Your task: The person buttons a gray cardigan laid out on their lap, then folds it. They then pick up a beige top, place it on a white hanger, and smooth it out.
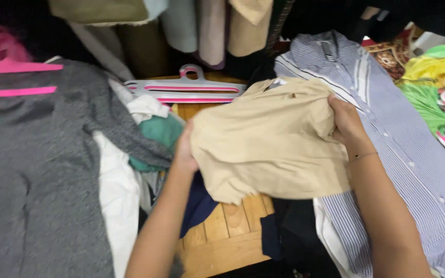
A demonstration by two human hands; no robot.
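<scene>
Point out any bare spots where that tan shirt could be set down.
Only the wooden floor shows bare, between the left hand arm and dark clothes, below the tan shirt. The grey sweater, striped shirt and hangers crowd everything else.

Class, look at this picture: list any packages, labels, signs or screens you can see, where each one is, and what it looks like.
Neck label: inside the collar of the blue-and-white striped shirt, top centre-right; a small grey upright rectangle.
No packages, signs or screens are in view, only clothes and hangers.
</scene>
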